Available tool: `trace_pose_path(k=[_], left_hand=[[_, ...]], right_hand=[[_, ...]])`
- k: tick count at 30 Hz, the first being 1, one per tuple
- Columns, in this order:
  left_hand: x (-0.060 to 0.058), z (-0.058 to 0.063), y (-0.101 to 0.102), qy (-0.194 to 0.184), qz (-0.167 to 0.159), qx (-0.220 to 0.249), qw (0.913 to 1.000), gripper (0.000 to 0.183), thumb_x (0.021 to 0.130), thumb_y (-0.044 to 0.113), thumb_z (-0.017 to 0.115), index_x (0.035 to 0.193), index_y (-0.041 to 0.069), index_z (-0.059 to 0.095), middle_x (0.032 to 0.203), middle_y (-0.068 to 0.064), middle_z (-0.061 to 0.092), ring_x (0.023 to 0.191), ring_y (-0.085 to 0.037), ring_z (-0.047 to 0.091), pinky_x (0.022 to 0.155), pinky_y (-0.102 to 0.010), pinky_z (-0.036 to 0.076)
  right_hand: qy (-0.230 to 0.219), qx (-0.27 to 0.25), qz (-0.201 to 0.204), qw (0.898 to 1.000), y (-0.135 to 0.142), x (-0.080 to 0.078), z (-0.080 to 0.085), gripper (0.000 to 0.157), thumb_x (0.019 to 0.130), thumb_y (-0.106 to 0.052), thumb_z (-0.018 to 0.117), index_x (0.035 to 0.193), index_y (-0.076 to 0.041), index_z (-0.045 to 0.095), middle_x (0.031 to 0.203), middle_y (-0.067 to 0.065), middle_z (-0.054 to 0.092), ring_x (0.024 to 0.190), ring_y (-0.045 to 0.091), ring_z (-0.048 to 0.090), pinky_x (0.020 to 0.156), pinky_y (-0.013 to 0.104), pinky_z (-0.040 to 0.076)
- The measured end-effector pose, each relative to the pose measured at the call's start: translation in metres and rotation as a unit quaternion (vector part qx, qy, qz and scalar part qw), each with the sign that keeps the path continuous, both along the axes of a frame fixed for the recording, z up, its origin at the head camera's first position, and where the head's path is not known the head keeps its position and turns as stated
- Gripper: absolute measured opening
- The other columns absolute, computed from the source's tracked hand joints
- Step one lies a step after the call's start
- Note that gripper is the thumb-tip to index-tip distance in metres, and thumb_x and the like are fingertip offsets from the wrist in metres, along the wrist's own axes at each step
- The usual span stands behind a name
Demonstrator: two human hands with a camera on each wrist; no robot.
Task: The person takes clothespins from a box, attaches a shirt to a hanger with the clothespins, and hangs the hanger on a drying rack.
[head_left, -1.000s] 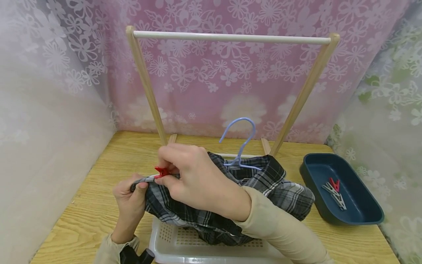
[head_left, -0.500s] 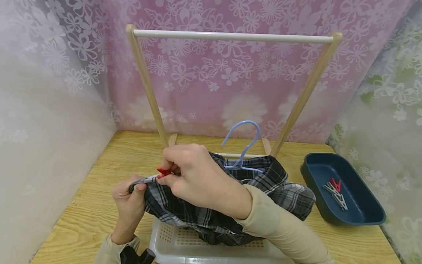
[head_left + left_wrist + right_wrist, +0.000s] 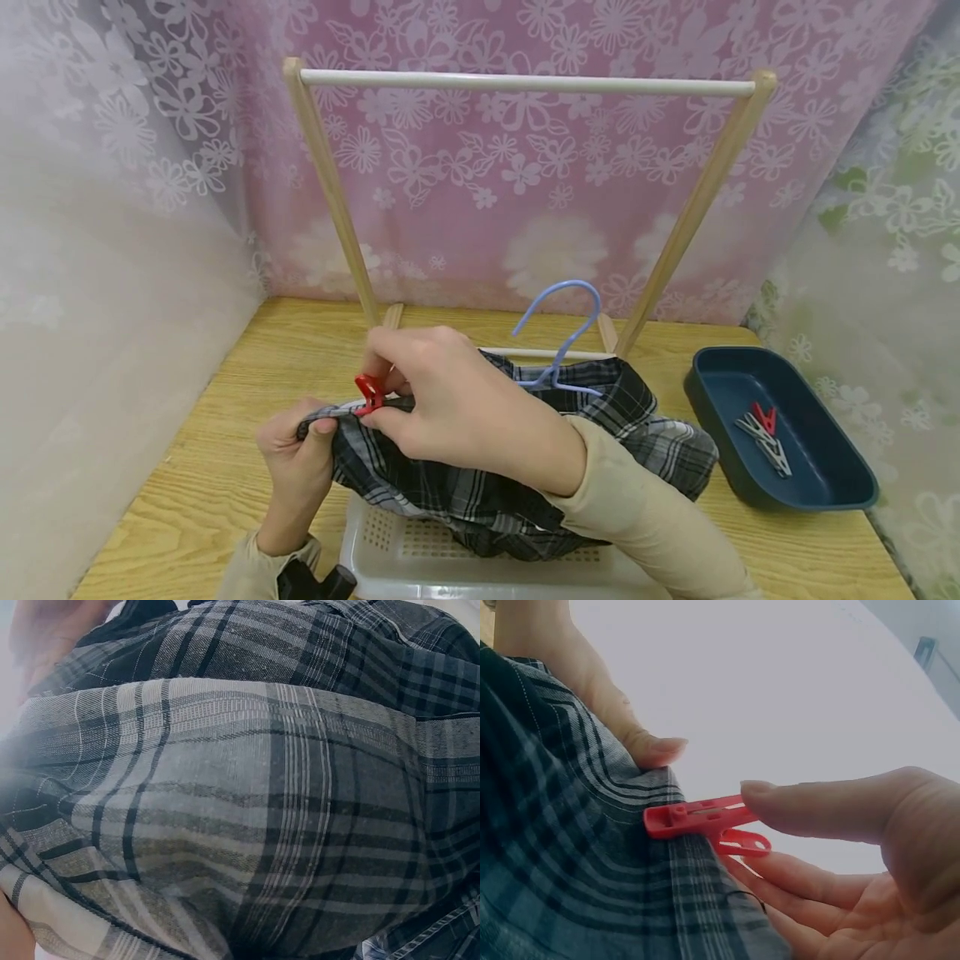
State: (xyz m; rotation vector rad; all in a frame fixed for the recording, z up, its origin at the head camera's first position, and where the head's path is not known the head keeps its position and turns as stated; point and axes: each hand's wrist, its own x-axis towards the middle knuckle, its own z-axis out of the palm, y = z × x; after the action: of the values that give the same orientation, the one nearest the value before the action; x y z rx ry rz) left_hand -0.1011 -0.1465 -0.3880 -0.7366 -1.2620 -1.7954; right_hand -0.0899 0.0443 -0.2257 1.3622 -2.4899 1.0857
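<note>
A black, grey and white plaid shirt [image 3: 465, 492] hangs on a light-blue hanger [image 3: 577, 333], whose hook stands up out of the collar. My left hand [image 3: 296, 458] grips the shirt's edge on the left, thumb on top. My right hand [image 3: 457, 408] holds a red clothespin [image 3: 705, 817] between thumb and fingers, its jaws over the folded plaid edge a little right of the left thumb. In the right wrist view the thumb lies at one handle end and the fingers at the other. Shirt cloth fills most of the left wrist view.
A white perforated basket [image 3: 435, 575] sits under the shirt at the front. Behind it rises a wooden rack with a white rail [image 3: 525, 81]. On the right a dark blue tub [image 3: 817, 442] contains a red clothespin [image 3: 763, 418] and grey clothespins [image 3: 765, 446].
The red clothespin's handles have spread apart in my right hand, its jaws staying at the shirt edge. The hanger hook has tilted slightly right and lower. My left hand keeps its place.
</note>
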Motion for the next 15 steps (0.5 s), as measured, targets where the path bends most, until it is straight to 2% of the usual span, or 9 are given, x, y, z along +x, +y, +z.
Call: trace_pose_path(k=[3,7,11,15], left_hand=[[0.001,-0.001,0.0,0.0,0.004,-0.002,1.0,0.047,0.086,0.028,0.074,0.063,-0.008,0.057,0.062,-0.002,0.056,0.052,-0.008,0.043,0.044,-0.023,0.026],[0.002,-0.002,0.0,0.005,-0.002,0.007,1.0,0.047,0.087,0.027,0.075,0.062,-0.008,0.056,0.061,-0.003,0.055,0.051,-0.008,0.043,0.044,-0.022,0.027],[0.002,-0.003,0.0,0.005,-0.021,0.025,0.9995,0.044,0.086,0.024,0.075,0.064,-0.01,0.058,0.063,-0.004,0.058,0.053,-0.009,0.047,0.048,-0.019,0.034],[0.002,-0.003,0.0,0.001,-0.029,0.041,0.9987,0.041,0.086,0.022,0.075,0.065,-0.011,0.061,0.063,-0.004,0.06,0.051,-0.01,0.047,0.046,-0.019,0.035]], right_hand=[[-0.001,0.0,0.002,1.0,0.002,0.002,0.0,0.024,0.081,-0.007,0.081,0.098,-0.009,0.063,0.091,-0.004,0.067,0.086,0.008,0.066,0.074,0.02,0.05],[0.037,-0.016,0.01,0.999,0.004,0.007,-0.001,0.031,0.083,-0.011,0.081,0.108,-0.005,0.064,0.095,-0.001,0.066,0.09,0.009,0.065,0.079,0.02,0.05],[0.081,-0.045,0.014,0.996,0.007,0.013,-0.003,0.03,0.087,-0.017,0.079,0.11,-0.006,0.063,0.097,-0.002,0.062,0.09,0.009,0.062,0.079,0.019,0.048],[0.095,-0.067,0.027,0.993,0.012,0.018,-0.002,0.03,0.091,-0.019,0.075,0.114,-0.006,0.062,0.105,0.0,0.061,0.093,0.008,0.059,0.08,0.018,0.047]])
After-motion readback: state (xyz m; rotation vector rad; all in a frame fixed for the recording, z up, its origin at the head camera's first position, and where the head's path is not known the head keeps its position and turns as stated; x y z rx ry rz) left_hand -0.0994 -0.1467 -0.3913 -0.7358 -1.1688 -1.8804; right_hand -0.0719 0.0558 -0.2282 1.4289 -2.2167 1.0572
